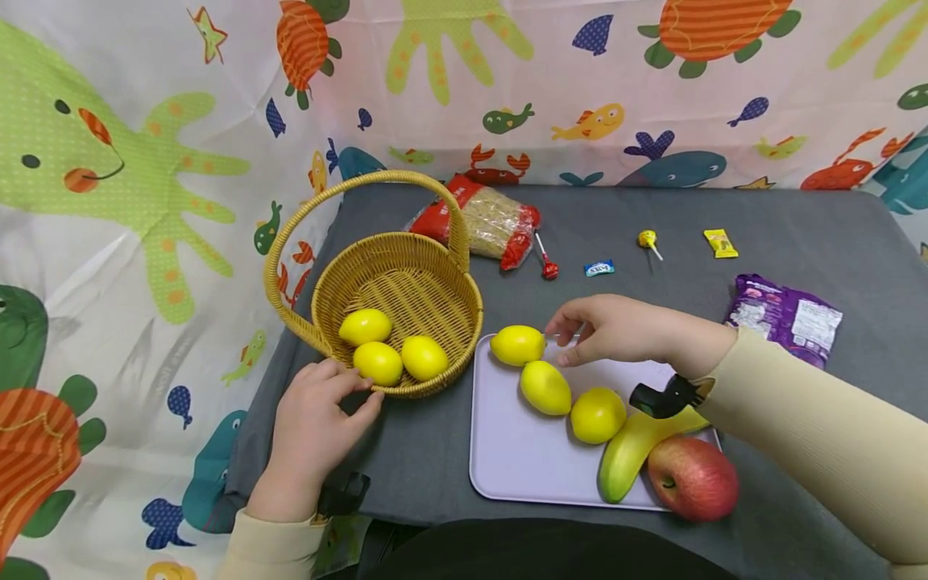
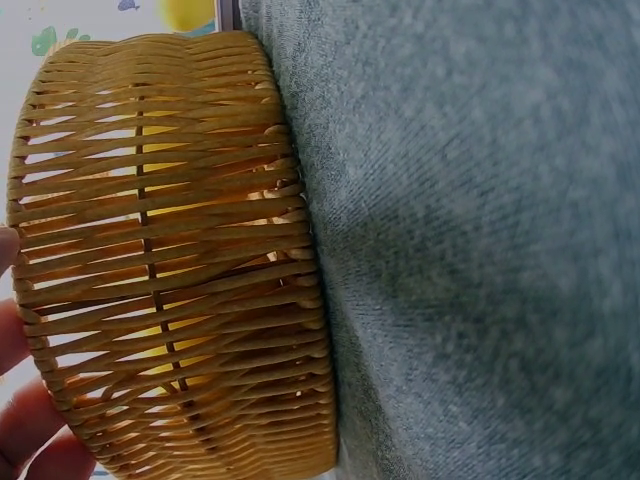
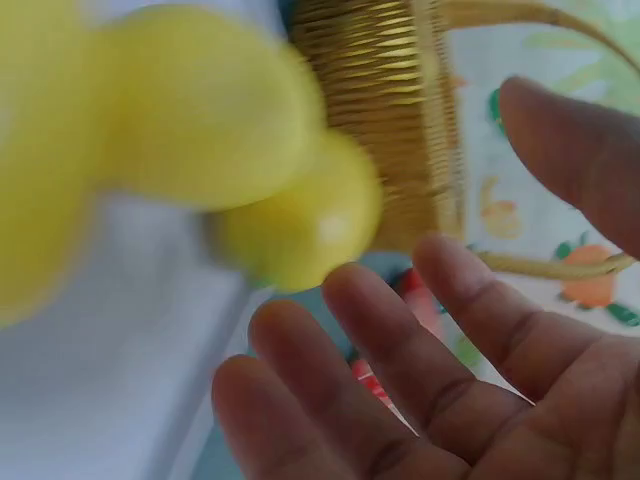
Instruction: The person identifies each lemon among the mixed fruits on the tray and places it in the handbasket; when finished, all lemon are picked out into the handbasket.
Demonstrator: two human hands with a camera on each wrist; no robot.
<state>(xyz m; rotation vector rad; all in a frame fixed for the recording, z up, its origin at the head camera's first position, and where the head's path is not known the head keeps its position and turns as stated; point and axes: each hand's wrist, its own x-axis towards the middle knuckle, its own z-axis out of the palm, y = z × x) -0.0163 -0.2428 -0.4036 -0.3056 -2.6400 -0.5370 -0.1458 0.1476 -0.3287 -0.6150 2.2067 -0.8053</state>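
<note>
At the near rim of a round wicker basket (image 1: 406, 266) with an arched handle, my left hand (image 1: 312, 423) holds the edge with its fingertips. The left wrist view shows those fingers (image 2: 30, 420) along the rim of the woven side. Three yellow lemons lie inside, among them one lemon (image 1: 424, 358) on the right. My right hand (image 1: 616, 332) hovers over the far edge of a pale purple tray (image 1: 522, 467), thumb and fingers spread apart and holding nothing. Its fingertips are close beside a lemon (image 1: 517, 345) at the tray's far left corner. Two more lemons (image 1: 546, 388) (image 1: 598, 416) run diagonally behind it.
A banana (image 1: 629, 455) and a red apple (image 1: 692, 478) lie at the tray's right. Behind are a red noodle-like packet (image 1: 493, 221), two lollipops (image 1: 648, 239) (image 1: 549, 269), small wrapped sweets (image 1: 599, 268) (image 1: 720, 243) and a purple bag (image 1: 783, 318). A patterned curtain (image 1: 464, 105) borders the grey table.
</note>
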